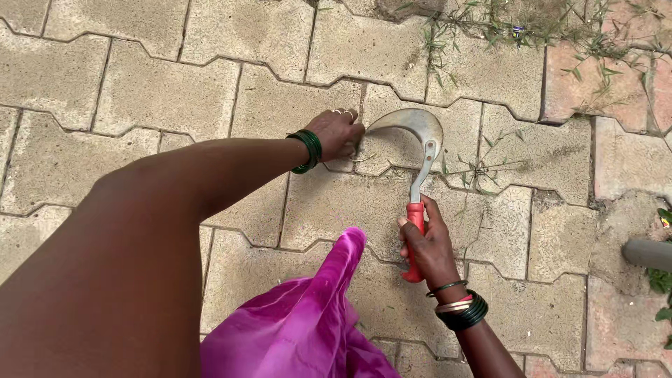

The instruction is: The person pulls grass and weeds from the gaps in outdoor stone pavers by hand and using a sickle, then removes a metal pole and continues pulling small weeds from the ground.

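Head view. A person crouches over interlocking concrete pavers (175, 98) and works at a joint near the centre of the frame. The right hand (427, 245), lower centre-right, is wrapped firmly round the red handle (415, 241) of a sickle (418, 150), thumb laid along the top of the grip. A narrow metal shank rises from the handle to a broad curved blade (413, 124), whose point turns left and lies at the paver joint, just beside the left hand (337, 131). That hand, upper centre, is bunched with its fingers drawn narrow against the paving at the blade tip; whether they pinch a weed stem cannot be told. Green bangles (309, 149) sit on the left wrist, and dark green and gold ones (462, 310) on the right.

Handling, as a judgement: the sickle looks rigid and moderately light, its weight carried forward in the steel blade. The inner edge is presumably sharp, so the only safe hold is the red handle. The plastic-looking grip may turn slippery in a damp palm. The blade will not flex, and scraping on concrete would dull it rather than break it.

Surroundings: thin grassy weeds (483, 164) sprout from the joints right of the blade, and more (490, 21) along the upper edge. Magenta cloth (308, 322) fills the lower centre. A grey pipe end (647, 253) enters at the right edge.
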